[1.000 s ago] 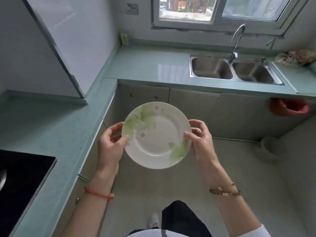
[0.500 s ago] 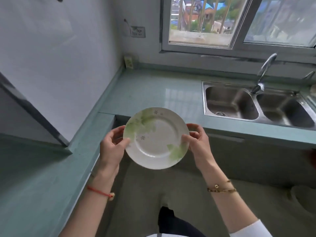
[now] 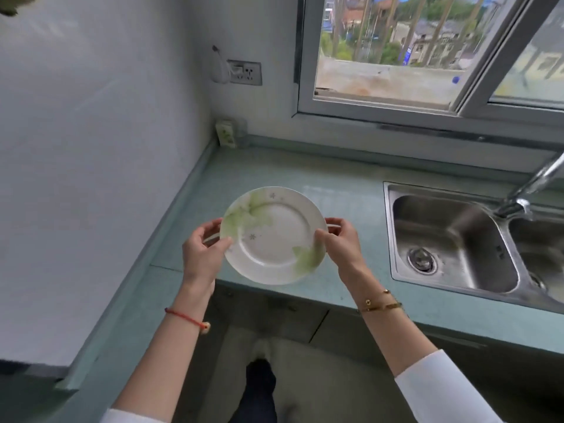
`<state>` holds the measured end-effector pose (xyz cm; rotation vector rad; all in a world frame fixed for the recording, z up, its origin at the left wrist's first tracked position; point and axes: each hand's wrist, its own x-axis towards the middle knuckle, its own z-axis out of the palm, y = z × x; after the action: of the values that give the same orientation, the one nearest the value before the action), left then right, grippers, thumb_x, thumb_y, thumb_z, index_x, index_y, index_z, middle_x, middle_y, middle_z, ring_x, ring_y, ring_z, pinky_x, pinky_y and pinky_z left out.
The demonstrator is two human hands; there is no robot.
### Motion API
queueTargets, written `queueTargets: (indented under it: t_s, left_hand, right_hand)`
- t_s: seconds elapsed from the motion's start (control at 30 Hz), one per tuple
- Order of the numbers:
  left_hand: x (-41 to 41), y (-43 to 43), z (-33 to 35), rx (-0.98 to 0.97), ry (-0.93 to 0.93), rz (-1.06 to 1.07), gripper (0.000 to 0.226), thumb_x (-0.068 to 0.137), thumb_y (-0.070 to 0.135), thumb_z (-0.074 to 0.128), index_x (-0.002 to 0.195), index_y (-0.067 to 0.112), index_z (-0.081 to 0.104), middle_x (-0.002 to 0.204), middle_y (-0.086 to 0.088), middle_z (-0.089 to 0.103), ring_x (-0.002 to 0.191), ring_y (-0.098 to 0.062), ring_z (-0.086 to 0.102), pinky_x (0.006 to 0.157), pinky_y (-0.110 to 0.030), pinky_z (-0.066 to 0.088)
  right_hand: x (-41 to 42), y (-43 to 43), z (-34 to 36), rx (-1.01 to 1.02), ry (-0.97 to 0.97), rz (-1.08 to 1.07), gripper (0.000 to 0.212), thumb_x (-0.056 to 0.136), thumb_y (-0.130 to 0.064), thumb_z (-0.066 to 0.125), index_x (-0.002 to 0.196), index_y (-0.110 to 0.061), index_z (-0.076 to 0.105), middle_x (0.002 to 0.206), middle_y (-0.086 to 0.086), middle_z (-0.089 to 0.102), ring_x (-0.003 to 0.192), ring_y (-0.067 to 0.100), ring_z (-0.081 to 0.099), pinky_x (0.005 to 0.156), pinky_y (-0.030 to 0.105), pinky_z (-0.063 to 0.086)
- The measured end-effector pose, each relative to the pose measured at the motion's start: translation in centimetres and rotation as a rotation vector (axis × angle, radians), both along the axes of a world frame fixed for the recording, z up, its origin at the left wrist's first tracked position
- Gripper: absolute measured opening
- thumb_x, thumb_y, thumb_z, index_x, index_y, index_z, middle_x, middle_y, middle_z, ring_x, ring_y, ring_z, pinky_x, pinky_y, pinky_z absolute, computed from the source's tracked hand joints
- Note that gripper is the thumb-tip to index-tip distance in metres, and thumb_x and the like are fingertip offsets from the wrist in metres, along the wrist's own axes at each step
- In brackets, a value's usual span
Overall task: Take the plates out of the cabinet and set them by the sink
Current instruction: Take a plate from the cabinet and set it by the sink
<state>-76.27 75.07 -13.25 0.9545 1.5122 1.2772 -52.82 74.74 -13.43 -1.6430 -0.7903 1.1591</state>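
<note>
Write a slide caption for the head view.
Left hand and right hand hold a plate above the counter beside the sink.

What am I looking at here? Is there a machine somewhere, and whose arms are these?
There is no machine. A person wears a camera on the head that looks forward and down, so this single picture shows their own arms. The left hand and right hand grip a white plate with green leaf patterns by its opposite edges, over a pale green countertop. To the right is a steel sink with a faucet. Behind them is a window, and a socket sits on the wall.
</note>
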Motion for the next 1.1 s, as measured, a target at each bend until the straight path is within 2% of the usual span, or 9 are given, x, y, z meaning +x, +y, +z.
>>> queueTargets:
  t_s: [0.17,0.33,0.53,0.63,0.73,0.8,0.9,1.0,1.1]
  left_hand:
    - [-0.2,10.5,-1.8,-0.028,0.031,-0.011,0.038,0.079,-0.006,0.069,0.104,0.021,0.064,0.103,0.001,0.069,0.102,-0.018,0.066,0.085,-0.029,0.054]
    - [-0.7,20.8,-4.2,-0.057,0.07,0.015,0.038,0.077,-0.008,0.069,0.106,0.017,0.065,0.102,-0.003,0.07,0.092,-0.013,0.067,0.083,-0.028,0.056]
    - [-0.9,30.7,-8.2,-0.123,0.114,-0.019,0.039,0.079,-0.005,0.07,0.109,0.02,0.064,0.106,0.0,0.067,0.093,-0.007,0.064,0.07,-0.017,0.05]
    - [-0.7,34.7,-10.3,-0.169,0.128,-0.007,0.04,0.079,-0.006,0.07,0.11,0.02,0.065,0.106,-0.001,0.067,0.089,-0.005,0.063,0.071,-0.017,0.05]
    - [-0.6,38.0,-12.4,-0.202,0.142,-0.002,0.041,0.079,-0.006,0.07,0.114,0.017,0.067,0.105,-0.002,0.069,0.093,-0.013,0.065,0.074,-0.02,0.051]
    - [-0.5,39.7,-13.6,-0.217,0.152,-0.014,0.042,0.079,-0.005,0.071,0.115,0.017,0.068,0.103,0.0,0.07,0.092,-0.011,0.065,0.069,-0.015,0.049]
    - [-0.4,41.9,-15.2,-0.233,0.148,-0.042,0.047,0.078,-0.007,0.071,0.117,0.018,0.068,0.103,0.003,0.069,0.091,-0.006,0.064,0.068,-0.014,0.048]
    - [-0.5,43.7,-16.7,-0.256,0.183,-0.072,0.051,0.077,-0.008,0.07,0.121,0.016,0.067,0.105,0.001,0.069,0.094,-0.012,0.064,0.071,-0.016,0.048]
    - [-0.7,45.0,-18.0,-0.282,0.219,-0.1,0.053,0.076,-0.007,0.07,0.122,0.018,0.067,0.097,0.009,0.068,0.09,-0.009,0.063,0.067,-0.014,0.046]
  right_hand:
    - [-0.4,10.7,-1.5,-0.013,-0.078,-0.051,0.031,0.081,-0.003,0.059,0.111,-0.011,0.058,0.097,0.004,0.062,0.082,0.016,0.058,0.061,0.025,0.048]
    - [-1.6,20.5,-3.8,0.01,-0.181,-0.093,0.024,0.082,-0.006,0.059,0.103,-0.017,0.056,0.081,-0.006,0.057,0.068,0.008,0.054,0.056,0.021,0.043]
    - [-2.3,29.7,-8.2,-0.054,-0.258,-0.079,0.032,0.08,-0.002,0.057,0.111,-0.013,0.056,0.082,-0.007,0.055,0.077,0.018,0.057,0.065,0.029,0.049]
    - [-2.5,33.4,-10.6,-0.103,-0.283,-0.061,0.036,0.079,0.001,0.056,0.113,-0.009,0.056,0.092,0.004,0.061,0.085,0.024,0.06,0.071,0.035,0.053]
    - [-2.5,36.6,-12.9,-0.154,-0.321,-0.043,0.037,0.079,0.001,0.055,0.116,-0.007,0.055,0.111,0.011,0.062,0.095,0.027,0.059,0.074,0.03,0.048]
    - [-2.3,38.5,-14.2,-0.184,-0.34,-0.027,0.037,0.081,0.001,0.054,0.117,-0.007,0.054,0.117,0.012,0.061,0.102,0.028,0.059,0.08,0.033,0.05]
    - [-2.1,40.8,-15.8,-0.204,-0.361,-0.007,0.035,0.082,0.002,0.053,0.116,-0.007,0.054,0.118,0.013,0.059,0.104,0.028,0.059,0.088,0.039,0.054]
    - [-2.0,42.4,-17.1,-0.21,-0.388,0.018,0.034,0.083,0.001,0.054,0.116,-0.007,0.053,0.116,0.013,0.058,0.102,0.027,0.058,0.084,0.038,0.054]
    - [-2.0,43.3,-18.3,-0.209,-0.418,0.049,0.034,0.082,0.001,0.054,0.115,-0.006,0.053,0.115,0.013,0.057,0.102,0.028,0.057,0.082,0.036,0.052]
